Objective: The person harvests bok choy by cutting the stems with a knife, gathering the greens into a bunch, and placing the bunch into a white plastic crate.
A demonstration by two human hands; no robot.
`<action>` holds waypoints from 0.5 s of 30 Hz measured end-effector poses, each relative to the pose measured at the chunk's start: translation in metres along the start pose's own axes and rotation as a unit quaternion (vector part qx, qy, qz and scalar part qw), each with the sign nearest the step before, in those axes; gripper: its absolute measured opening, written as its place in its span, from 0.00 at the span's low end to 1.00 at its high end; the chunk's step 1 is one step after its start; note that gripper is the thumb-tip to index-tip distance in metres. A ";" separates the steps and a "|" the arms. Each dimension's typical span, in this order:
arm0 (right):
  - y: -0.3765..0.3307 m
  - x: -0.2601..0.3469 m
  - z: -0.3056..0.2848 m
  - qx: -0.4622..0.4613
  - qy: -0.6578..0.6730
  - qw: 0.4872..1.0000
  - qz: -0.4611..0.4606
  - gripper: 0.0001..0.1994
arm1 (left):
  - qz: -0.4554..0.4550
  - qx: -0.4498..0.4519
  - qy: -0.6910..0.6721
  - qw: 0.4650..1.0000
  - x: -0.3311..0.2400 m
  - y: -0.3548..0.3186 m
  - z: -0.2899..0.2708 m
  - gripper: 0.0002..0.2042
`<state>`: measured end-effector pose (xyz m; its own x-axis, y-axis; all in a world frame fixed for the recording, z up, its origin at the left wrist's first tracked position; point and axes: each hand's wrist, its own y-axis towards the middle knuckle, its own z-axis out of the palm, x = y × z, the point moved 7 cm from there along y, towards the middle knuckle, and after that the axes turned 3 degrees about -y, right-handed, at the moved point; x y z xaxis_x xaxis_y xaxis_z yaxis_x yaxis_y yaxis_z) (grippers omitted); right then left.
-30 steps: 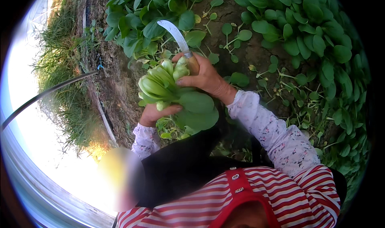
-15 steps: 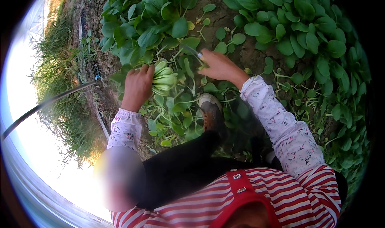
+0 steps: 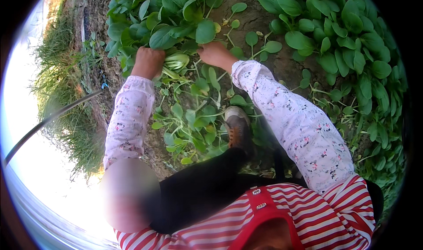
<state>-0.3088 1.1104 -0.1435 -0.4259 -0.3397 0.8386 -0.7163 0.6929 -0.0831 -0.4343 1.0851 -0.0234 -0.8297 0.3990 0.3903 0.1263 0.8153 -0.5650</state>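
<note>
your left hand (image 3: pixel 149 61) is curled, its back turned up, at the near edge of a leafy green clump (image 3: pixel 176 16), and its fingertips are tucked out of sight, so you cannot tell from here whether it pinches anything. the bunch of pale green stalks (image 3: pixel 177 61) lies just to the right of that hand, between your two hands and low against the clump; its cut-looking pale end shows, but where its leaves run is hard to make out, and whether your knuckles press on it or only sit beside it is unclear. your right hand (image 3: pixel 216 55) reaches in from the other side, fingers bent, the tips lost under a broad overhanging leaf; what they close on, if anything, you cannot tell. nearer to you, small loose-looking leaves (image 3: pixel 198 126) tangle over the soil, with their stems partly hidden, beside a brown and grey shoe (image 3: pixel 238 124) whose heel end merges into your black trousers (image 3: pixel 198 190). a round blurred patch (image 3: pixel 131 195) covers part of your left arm. the dark hose (image 3: pixel 53 118) is cut off at the left, where glare washes out the ground past the grass (image 3: pixel 66 96).
</note>
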 end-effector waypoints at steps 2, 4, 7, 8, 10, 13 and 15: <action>0.011 -0.004 0.019 0.010 -0.093 0.991 -0.095 0.13 | 0.009 -0.061 -0.028 0.998 0.002 0.001 0.005 0.04; 0.011 0.006 0.030 0.005 -0.200 0.960 -0.198 0.12 | 0.016 -0.059 -0.024 0.998 0.007 -0.002 0.013 0.03; 0.014 0.009 0.029 -0.010 -0.146 0.975 -0.168 0.11 | 0.013 -0.071 -0.027 0.997 0.012 -0.006 0.015 0.03; 0.016 0.006 0.026 -0.014 -0.116 0.983 -0.144 0.11 | 0.009 -0.069 -0.034 0.997 0.013 -0.004 0.015 0.03; 0.021 -0.001 0.021 -0.012 -0.013 0.998 -0.054 0.11 | 0.004 -0.050 -0.040 0.998 0.014 -0.001 0.015 0.03; 0.013 -0.005 0.013 -0.009 0.049 0.998 0.025 0.11 | 0.003 -0.008 -0.049 0.999 0.013 -0.001 0.017 0.05; 0.005 0.000 0.008 0.024 0.046 0.999 -0.006 0.12 | 0.004 0.010 -0.070 0.998 0.014 -0.005 0.019 0.13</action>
<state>-0.3164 1.1086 -0.1482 -0.3659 -0.2864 0.8855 -0.7478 0.6568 -0.0967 -0.4570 1.0791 -0.0288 -0.8964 0.3422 0.2818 0.1234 0.8033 -0.5827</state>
